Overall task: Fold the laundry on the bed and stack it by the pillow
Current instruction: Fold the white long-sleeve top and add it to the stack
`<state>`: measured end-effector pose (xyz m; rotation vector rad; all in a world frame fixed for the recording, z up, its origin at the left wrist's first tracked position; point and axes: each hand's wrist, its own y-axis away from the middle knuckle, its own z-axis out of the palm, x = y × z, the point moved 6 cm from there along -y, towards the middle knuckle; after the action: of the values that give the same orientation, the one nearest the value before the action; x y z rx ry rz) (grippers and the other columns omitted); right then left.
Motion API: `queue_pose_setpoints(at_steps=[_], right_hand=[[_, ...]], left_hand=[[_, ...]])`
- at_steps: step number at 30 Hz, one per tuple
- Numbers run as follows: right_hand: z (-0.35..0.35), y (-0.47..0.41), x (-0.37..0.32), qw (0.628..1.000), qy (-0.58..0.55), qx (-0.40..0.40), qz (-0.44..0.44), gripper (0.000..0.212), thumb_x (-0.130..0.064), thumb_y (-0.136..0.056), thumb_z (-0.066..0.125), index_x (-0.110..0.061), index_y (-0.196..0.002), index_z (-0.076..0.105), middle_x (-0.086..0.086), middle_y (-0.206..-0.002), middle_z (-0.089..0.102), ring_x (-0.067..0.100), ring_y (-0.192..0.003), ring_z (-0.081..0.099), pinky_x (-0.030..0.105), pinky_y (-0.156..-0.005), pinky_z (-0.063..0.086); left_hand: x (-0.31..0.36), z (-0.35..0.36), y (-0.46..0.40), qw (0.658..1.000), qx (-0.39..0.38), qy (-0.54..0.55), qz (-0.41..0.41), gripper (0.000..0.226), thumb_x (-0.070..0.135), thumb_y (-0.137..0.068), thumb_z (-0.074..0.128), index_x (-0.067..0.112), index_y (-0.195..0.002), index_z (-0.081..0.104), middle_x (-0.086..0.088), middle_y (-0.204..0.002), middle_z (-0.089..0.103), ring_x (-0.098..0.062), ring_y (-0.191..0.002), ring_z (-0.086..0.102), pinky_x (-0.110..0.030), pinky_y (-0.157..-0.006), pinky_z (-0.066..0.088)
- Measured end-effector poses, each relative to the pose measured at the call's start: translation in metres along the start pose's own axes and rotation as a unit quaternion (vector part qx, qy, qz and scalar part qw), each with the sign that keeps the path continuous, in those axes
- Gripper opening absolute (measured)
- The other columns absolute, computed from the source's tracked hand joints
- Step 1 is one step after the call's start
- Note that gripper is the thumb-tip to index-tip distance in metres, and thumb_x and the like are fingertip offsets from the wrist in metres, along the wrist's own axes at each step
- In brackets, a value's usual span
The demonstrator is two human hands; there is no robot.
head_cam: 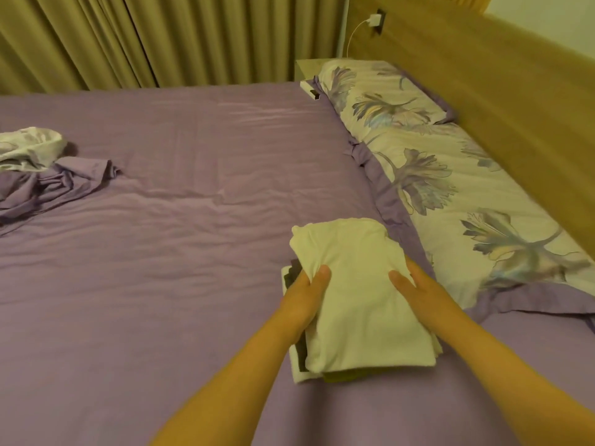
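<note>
— Both forearms reach in from the near edge; what do the hands hold?
— Left hand (pixel 306 294) grips the left side of a folded white garment (pixel 357 297), thumb on top, fingers tucked under. Right hand (pixel 415 291) holds the right side, thumb laid flat on the cloth.
— Where is it?
— On top of a stack of folded laundry (pixel 297 365) on the purple bedsheet (pixel 180 252), just beside the floral pillow (pixel 476 220).
— Anything unfolded?
— Crumpled purple and floral bedding (pixel 38 169) lies at far left.
</note>
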<state>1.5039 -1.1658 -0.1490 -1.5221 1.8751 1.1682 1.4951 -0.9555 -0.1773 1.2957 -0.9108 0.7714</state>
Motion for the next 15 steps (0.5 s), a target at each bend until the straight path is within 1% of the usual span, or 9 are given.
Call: queue_pose_setpoints(at_steps=[2, 3, 5, 7, 9, 10, 12, 13, 15], right_hand=[[-0.005, -0.016, 0.015, 1.000, -0.002, 0.015, 0.002, 0.054, -0.041, -0.099, 0.039, -0.033, -0.149, 0.021, -0.005, -0.151, 0.034, 0.020, -0.136, 0.035, 0.028, -0.105, 0.029], [-0.003, -0.022, 0.024, 1.000, -0.002, 0.020, 0.005, 0.056, -0.040, -0.099, 0.039, -0.032, -0.150, 0.017, -0.004, -0.152, 0.033, 0.021, -0.136, 0.035, 0.029, -0.104, 0.029], [0.004, -0.027, 0.043, 0.999, 0.003, 0.025, 0.021, 0.066, -0.035, -0.098, 0.046, -0.029, -0.151, 0.007, 0.001, -0.153, 0.029, 0.025, -0.135, 0.036, 0.029, -0.097, 0.032], [0.013, -0.026, 0.061, 0.999, 0.015, 0.028, 0.021, 0.077, -0.025, -0.094, 0.056, -0.023, -0.151, 0.003, 0.003, -0.154, 0.026, 0.026, -0.136, 0.034, 0.024, -0.092, 0.030], [0.019, -0.021, 0.075, 0.998, 0.057, 0.036, -0.008, 0.081, -0.015, -0.092, 0.059, -0.021, -0.151, 0.004, 0.003, -0.154, 0.025, 0.024, -0.137, 0.031, 0.021, -0.096, 0.028], [0.021, -0.019, 0.079, 0.995, 0.087, 0.035, -0.019, 0.080, -0.014, -0.092, 0.058, -0.021, -0.151, 0.004, 0.005, -0.153, 0.027, 0.025, -0.136, 0.033, 0.023, -0.099, 0.030], [0.022, -0.015, 0.086, 0.990, 0.137, 0.031, -0.019, 0.075, -0.017, -0.094, 0.055, -0.021, -0.151, 0.007, 0.010, -0.148, 0.034, 0.030, -0.130, 0.039, 0.036, -0.102, 0.037], [0.022, -0.013, 0.088, 0.988, 0.153, 0.032, -0.012, 0.072, -0.019, -0.095, 0.054, -0.020, -0.151, 0.009, 0.012, -0.145, 0.037, 0.031, -0.126, 0.043, 0.041, -0.099, 0.041], [0.023, -0.009, 0.088, 0.979, 0.201, 0.035, 0.005, 0.066, -0.022, -0.095, 0.051, -0.020, -0.150, 0.015, 0.013, -0.141, 0.039, 0.032, -0.119, 0.047, 0.043, -0.093, 0.045]], left_hand=[[-0.004, 0.013, -0.016, 0.999, 0.026, -0.017, 0.022, 0.058, 0.055, -0.094, 0.042, 0.031, -0.145, 0.029, 0.004, -0.141, 0.046, -0.020, -0.124, 0.048, -0.034, -0.103, 0.040], [-0.009, 0.018, -0.022, 0.999, 0.034, -0.030, 0.029, 0.061, 0.052, -0.094, 0.044, 0.031, -0.147, 0.024, 0.004, -0.143, 0.043, -0.020, -0.126, 0.046, -0.032, -0.101, 0.039], [-0.023, 0.027, -0.027, 0.997, 0.038, -0.055, 0.039, 0.076, 0.041, -0.092, 0.056, 0.028, -0.151, 0.010, 0.004, -0.149, 0.034, -0.021, -0.133, 0.039, -0.032, -0.104, 0.037], [-0.039, 0.030, -0.026, 0.991, 0.040, -0.117, 0.050, 0.093, 0.030, -0.088, 0.065, 0.025, -0.151, -0.003, 0.005, -0.152, 0.027, -0.020, -0.136, 0.035, -0.029, -0.105, 0.033], [-0.053, 0.028, -0.023, 0.982, 0.050, -0.175, 0.057, 0.097, 0.027, -0.088, 0.065, 0.026, -0.151, -0.008, 0.005, -0.154, 0.025, -0.021, -0.135, 0.036, -0.026, -0.101, 0.033], [-0.058, 0.027, -0.022, 0.979, 0.054, -0.188, 0.053, 0.096, 0.027, -0.088, 0.065, 0.027, -0.151, -0.009, 0.004, -0.154, 0.025, -0.022, -0.134, 0.037, -0.027, -0.100, 0.034], [-0.065, 0.024, -0.020, 0.976, 0.065, -0.207, 0.025, 0.093, 0.031, -0.089, 0.063, 0.025, -0.151, -0.007, 0.001, -0.153, 0.027, -0.024, -0.133, 0.039, -0.029, -0.098, 0.036], [-0.066, 0.022, -0.018, 0.973, 0.073, -0.220, 0.013, 0.090, 0.031, -0.090, 0.062, 0.024, -0.152, -0.003, -0.001, -0.152, 0.030, -0.026, -0.132, 0.040, -0.031, -0.099, 0.038], [-0.067, 0.019, -0.012, 0.960, 0.088, -0.265, 0.000, 0.078, 0.031, -0.091, 0.060, 0.021, -0.151, 0.010, -0.003, -0.147, 0.040, -0.027, -0.128, 0.045, -0.036, -0.099, 0.041]])
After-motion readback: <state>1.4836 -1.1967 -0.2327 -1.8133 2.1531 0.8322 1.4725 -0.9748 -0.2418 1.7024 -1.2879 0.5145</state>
